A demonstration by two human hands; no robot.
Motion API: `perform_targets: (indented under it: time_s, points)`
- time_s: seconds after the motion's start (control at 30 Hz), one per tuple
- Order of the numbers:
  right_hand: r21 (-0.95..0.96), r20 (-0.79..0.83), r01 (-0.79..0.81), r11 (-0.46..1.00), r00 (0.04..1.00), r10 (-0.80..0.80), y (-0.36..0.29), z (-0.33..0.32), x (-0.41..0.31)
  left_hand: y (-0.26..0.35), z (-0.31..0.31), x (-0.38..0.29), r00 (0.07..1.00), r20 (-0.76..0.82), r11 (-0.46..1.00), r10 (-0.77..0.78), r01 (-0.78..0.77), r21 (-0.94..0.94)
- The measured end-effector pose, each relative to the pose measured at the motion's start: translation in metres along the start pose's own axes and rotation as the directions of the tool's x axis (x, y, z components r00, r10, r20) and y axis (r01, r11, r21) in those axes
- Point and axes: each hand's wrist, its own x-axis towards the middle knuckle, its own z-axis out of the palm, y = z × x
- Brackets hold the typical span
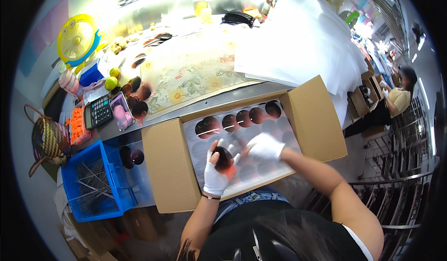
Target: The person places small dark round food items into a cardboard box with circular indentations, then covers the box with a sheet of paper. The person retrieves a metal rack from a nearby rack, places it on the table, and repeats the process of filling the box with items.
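My left hand [214, 179], in a white glove with bare fingertips, holds a dark round tinted lens [222, 159] with a reddish edge. Whether more lenses are stacked under it, I cannot tell. Beside it, my right hand [263, 146], gloved the same way, is blurred by motion, and its fingertips are too smeared to show any hold. Both hands are over an opened cardboard box [169, 166]. Inside, a row of dark lenses [244, 118] lies along the far side on a whitish sheet [202, 153]. Faint round shapes show through that sheet.
A blue plastic bin [118, 180] with thin metal rods stands left, near two loose lenses [137, 156]. Behind are a calculator [99, 111], a phone [121, 111] and more lenses [139, 110]. White sheets [300, 41] are piled back right. A co-worker [400, 97] is far right.
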Motion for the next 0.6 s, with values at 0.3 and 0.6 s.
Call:
perform_targets:
  time_s: [0.3,0.6]
  points:
    - [-0.408,0.021,0.252,0.877,0.963,-0.268,0.022,0.004,0.028,0.02,-0.015,0.016,0.954,0.126,0.117,0.273,-0.163,0.98]
    - [-0.126,-0.273,-0.694,0.709,0.712,0.647,0.168,-0.058,0.037,0.063,0.034,0.114,0.978,-0.044,-0.849,0.206,0.201,0.489]
